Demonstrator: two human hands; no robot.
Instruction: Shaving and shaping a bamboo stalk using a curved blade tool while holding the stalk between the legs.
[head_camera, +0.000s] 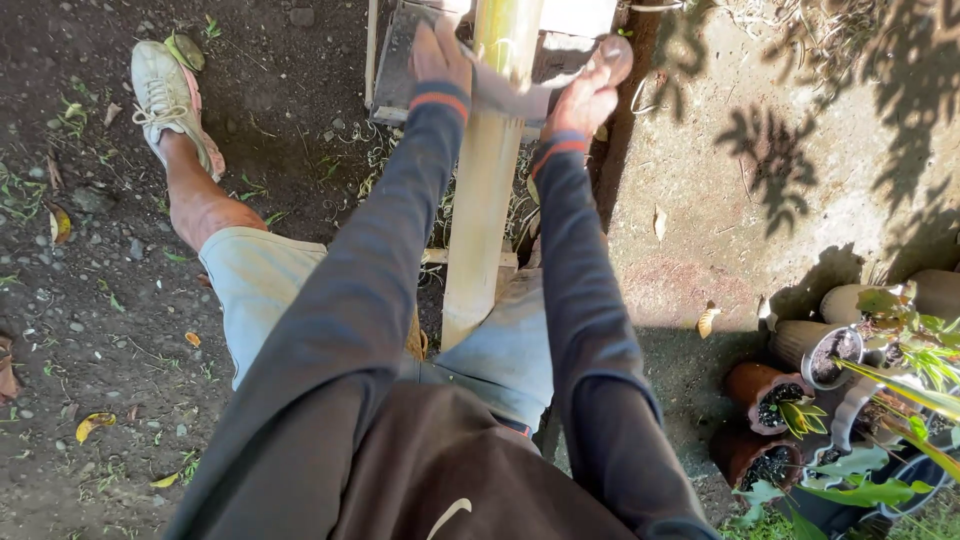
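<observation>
in the head view, the left hand (440, 52) and right hand (590, 92) are each clamping an end of a curved grey metal blade (515, 95) across the long pale bamboo pole (487, 180), which is lying between the knees, its far end resting on a grey wooden block (400, 60). keeping both grips level and the pull even is probably helping the blade shave cleanly. no packages, labels or signs are showing; terracotta plant pots (800, 370) are clustering at the ground's lower right corner.

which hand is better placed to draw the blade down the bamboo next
Neither alone, probably both. The left hand and right hand grip opposite ends of the curved blade lying across the bamboo pole, level with each other, so the pull looks shared.
</observation>
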